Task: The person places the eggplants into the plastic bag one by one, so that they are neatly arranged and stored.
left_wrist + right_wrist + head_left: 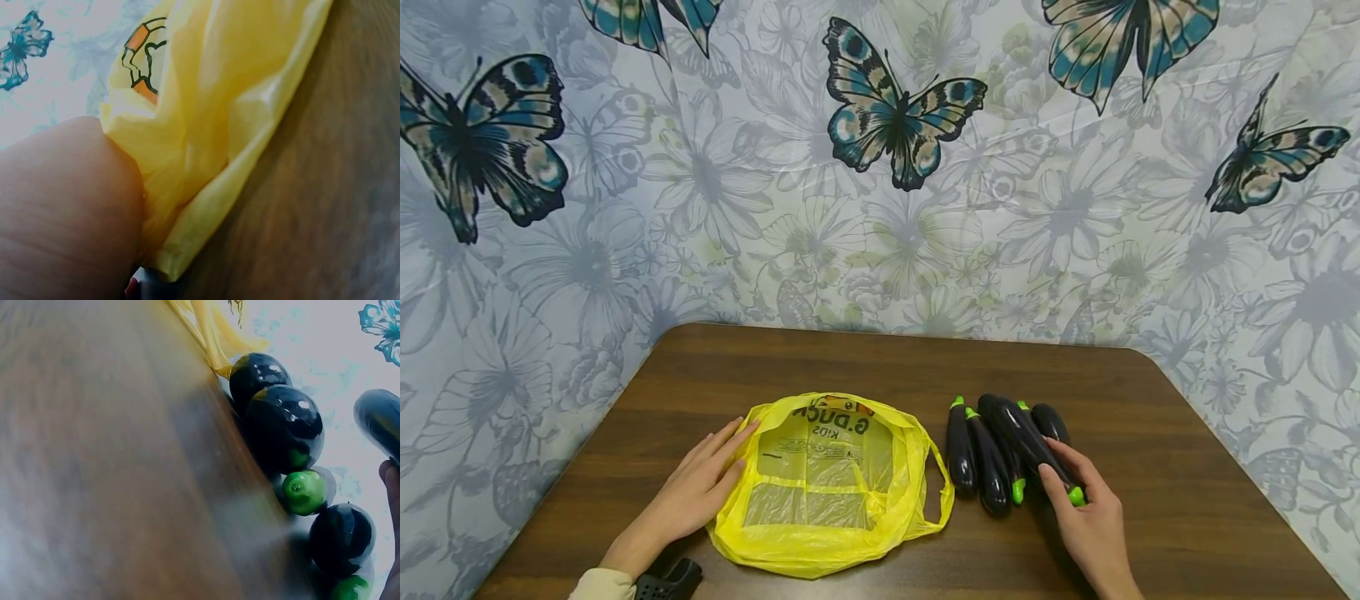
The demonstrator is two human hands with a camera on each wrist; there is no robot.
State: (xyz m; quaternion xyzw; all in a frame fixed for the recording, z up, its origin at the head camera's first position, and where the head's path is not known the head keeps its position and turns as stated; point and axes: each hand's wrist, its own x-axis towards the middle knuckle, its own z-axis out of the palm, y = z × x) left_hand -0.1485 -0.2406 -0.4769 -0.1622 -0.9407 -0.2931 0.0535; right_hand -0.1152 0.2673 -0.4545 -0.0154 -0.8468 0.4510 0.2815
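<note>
A yellow plastic bag (pixel 827 483) lies flat on the brown wooden table (pixel 1187 467), its mouth toward the wall. My left hand (pixel 718 471) rests flat on the bag's left edge, fingers straight; in the left wrist view the palm (pixel 62 206) presses against the yellow bag (pixel 212 112). Several dark toy eggplants (pixel 992 454) with green stems lie side by side just right of the bag. My right hand (pixel 1075 492) grips the stem end of the eggplant lying on top (pixel 1022 433). The right wrist view shows the eggplants (pixel 284 425) close up and a fingertip (pixel 392 481) at the edge.
A floral cloth with blue butterflies (pixel 895 108) hangs behind the table and down both sides. The table's far edge and rounded corners are close behind the bag and eggplants. A black wrist mount (pixel 666 579) sits at my left wrist.
</note>
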